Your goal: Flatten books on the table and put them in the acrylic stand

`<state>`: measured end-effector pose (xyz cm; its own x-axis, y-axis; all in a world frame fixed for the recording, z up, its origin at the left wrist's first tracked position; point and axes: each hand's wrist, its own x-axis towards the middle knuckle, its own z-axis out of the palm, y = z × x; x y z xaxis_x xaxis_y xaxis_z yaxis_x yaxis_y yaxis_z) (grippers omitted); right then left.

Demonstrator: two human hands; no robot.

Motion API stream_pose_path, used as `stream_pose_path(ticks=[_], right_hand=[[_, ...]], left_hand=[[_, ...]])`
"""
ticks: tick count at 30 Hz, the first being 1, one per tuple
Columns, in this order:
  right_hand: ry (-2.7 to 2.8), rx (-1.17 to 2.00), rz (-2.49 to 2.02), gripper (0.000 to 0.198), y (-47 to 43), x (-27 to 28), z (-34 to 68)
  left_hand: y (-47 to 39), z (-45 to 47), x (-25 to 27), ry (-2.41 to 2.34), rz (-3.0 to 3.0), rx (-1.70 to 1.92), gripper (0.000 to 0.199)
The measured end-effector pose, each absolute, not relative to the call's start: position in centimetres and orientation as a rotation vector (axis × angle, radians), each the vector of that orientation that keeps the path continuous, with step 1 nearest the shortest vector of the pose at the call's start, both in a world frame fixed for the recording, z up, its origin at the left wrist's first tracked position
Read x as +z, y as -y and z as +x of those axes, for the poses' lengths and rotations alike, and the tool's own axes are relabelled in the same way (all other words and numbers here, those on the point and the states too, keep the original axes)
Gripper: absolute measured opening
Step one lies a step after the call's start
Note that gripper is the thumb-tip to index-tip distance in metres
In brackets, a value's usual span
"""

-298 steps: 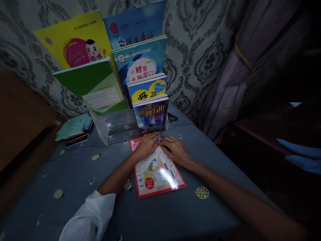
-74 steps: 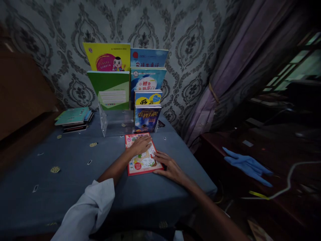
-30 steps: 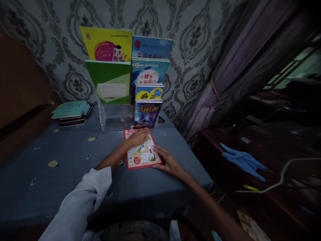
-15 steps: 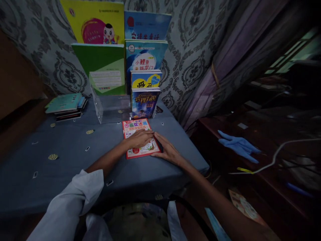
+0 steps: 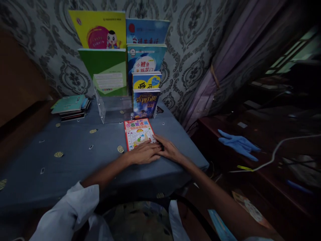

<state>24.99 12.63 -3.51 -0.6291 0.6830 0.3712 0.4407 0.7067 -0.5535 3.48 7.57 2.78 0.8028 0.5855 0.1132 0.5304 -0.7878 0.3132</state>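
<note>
A red-bordered picture book with colourful Chinese lettering lies flat on the blue tablecloth, before the book stand. Over its lower part rests my left hand, palm down and fingers stretched toward the right. At the book's right edge and lower corner is my right hand, its index finger along the edge, with a dark gap inside its curve. Its thumb is mostly hidden where the hands meet. The clear stand holds upright books: a yellow one, a green one, and several blue ones.
At the table's back left lies a stack of books. To the right, a dark red surface carries a blue glove, a white cable and other clutter. A purple curtain hangs beside the patterned wall.
My left hand has slid down from the middle of the cover to its lower edge, uncovering more of the picture. My right hand stays at the right edge. The view has shifted slightly.
</note>
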Motion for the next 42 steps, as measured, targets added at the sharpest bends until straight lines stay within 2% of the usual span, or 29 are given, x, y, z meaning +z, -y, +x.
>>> stream_pose_path(ticks=[7,26,42], right_hand=[[2.457,0.552,-0.851,0.083,-11.9,-2.6,25.7],[2.574,0.512,-0.937,0.073,-10.5,-0.6,25.1],[2.556,0.516,-0.922,0.075,-6.9,-1.3,26.7]], left_hand=[[-6.3,2.3,2.2,-0.924,2.713,0.246,0.051],[-0.4,-5.1,-0.1,-1.178,2.712,0.412,0.05],[2.8,-4.9,0.6,-1.152,2.68,0.373,0.06]])
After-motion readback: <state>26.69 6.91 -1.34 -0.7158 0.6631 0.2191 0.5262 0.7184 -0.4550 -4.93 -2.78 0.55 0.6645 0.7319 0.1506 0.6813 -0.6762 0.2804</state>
